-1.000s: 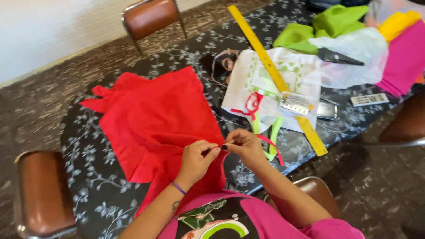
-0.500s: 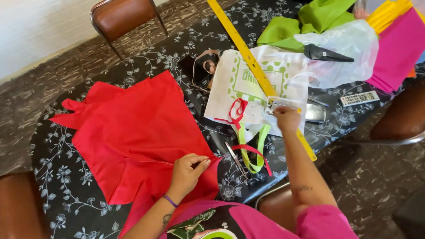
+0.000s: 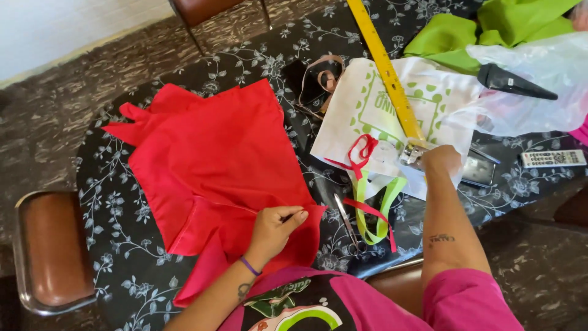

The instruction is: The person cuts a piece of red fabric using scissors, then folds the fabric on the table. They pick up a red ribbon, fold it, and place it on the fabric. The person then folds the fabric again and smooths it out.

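While left fingers (image 3: 293, 216) pinch red fabric (image 3: 214, 165), right hand (image 3: 440, 159) reaches away.

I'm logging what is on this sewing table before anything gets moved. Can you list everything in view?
red fabric: one, red, spread on the table's left half
table: one, black floral cover
yellow ruler: one, long, lying across the white bag
white bag: one, white with green print and green handles
red ribbon: one, looped on the bag's edge
green fabric: one pile, far right
clear plastic bag: one, right
remote control: one, pale, right edge
brown chair: one, left
left hand: pinching the red fabric's edge
right hand: at a small metal tin
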